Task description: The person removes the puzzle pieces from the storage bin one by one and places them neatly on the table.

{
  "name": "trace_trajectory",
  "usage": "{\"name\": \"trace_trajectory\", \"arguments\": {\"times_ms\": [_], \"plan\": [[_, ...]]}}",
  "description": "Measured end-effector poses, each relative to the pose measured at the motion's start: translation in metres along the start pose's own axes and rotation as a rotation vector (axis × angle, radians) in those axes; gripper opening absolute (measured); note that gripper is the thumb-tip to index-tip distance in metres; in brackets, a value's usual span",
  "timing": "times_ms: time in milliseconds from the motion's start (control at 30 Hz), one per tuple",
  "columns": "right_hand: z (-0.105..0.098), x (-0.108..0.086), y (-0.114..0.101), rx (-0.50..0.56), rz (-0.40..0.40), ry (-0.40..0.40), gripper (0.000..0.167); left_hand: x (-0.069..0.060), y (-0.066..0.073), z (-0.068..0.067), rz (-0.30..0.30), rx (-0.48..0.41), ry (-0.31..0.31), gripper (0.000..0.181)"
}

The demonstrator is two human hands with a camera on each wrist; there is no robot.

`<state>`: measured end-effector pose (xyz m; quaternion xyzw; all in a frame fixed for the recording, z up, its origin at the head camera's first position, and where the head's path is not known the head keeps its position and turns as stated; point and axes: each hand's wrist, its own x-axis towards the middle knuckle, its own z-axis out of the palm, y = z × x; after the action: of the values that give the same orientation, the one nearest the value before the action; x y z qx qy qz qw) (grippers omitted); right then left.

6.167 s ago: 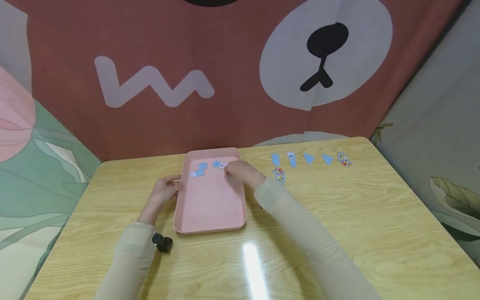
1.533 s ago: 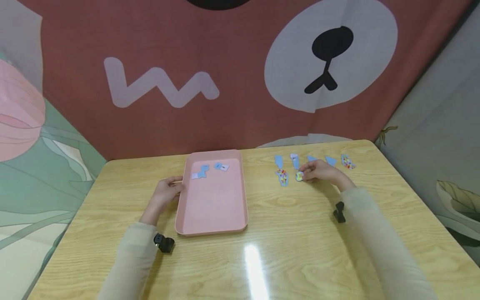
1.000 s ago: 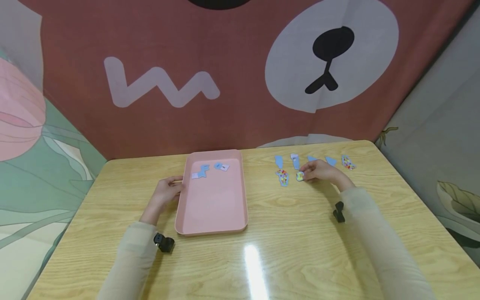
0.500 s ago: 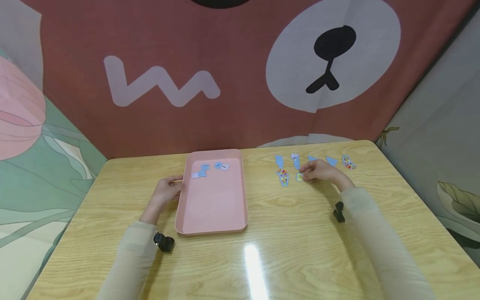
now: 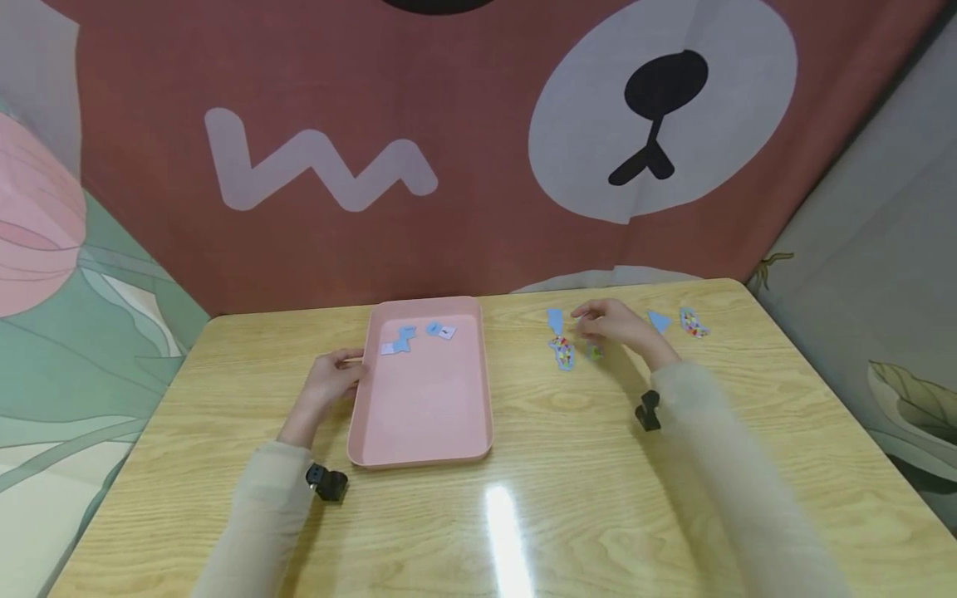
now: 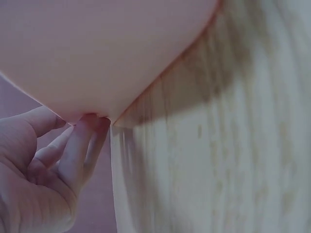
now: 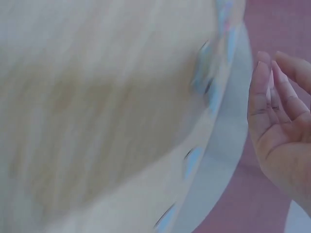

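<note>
My left hand [image 5: 331, 384] holds the left rim of a pink tray [image 5: 422, 415]; in the left wrist view its fingers [image 6: 80, 150] curl against the tray's edge. The right hand [image 5: 615, 324] hovers over the pieces at the table's back right, partly hiding them. In the right wrist view that hand [image 7: 284, 116] is raised, fingers loosely bent and nothing between them. Below it lies a small yellow-green puzzle piece [image 5: 595, 352]. To its left are a multicoloured puzzle piece [image 5: 562, 354] and a blue puzzle piece [image 5: 555, 321].
Inside the tray, near its far end, sit several blue and white pieces [image 5: 401, 339]. Farther right on the wooden table [image 5: 598, 482] are a blue triangular piece [image 5: 659, 321] and a multicoloured piece [image 5: 693, 322]. A printed cloth [image 5: 463, 241] hangs behind the table.
The right hand moved from the tray to the back right, set down the yellow-green piece, let go of it and shifted up and left. The left hand stays at the tray.
</note>
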<state>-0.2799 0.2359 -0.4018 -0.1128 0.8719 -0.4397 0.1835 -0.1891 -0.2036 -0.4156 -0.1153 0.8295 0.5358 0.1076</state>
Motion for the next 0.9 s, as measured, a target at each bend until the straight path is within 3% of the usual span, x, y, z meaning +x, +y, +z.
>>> {"name": "trace_trajectory", "arguments": {"times_ms": [267, 633, 900], "plan": [[0.033, 0.025, -0.042, 0.037, -0.032, -0.02, 0.039, 0.002, 0.0, 0.004, 0.038, 0.102, 0.046, 0.048], [0.104, 0.054, -0.091, 0.013, -0.148, -0.023, 0.032, 0.01, -0.001, 0.008, 0.058, 0.128, 0.079, 0.047], [0.139, 0.064, -0.111, -0.042, -0.184, -0.026, 0.027, 0.01, -0.002, 0.006, 0.043, 0.072, 0.087, 0.047]]}}
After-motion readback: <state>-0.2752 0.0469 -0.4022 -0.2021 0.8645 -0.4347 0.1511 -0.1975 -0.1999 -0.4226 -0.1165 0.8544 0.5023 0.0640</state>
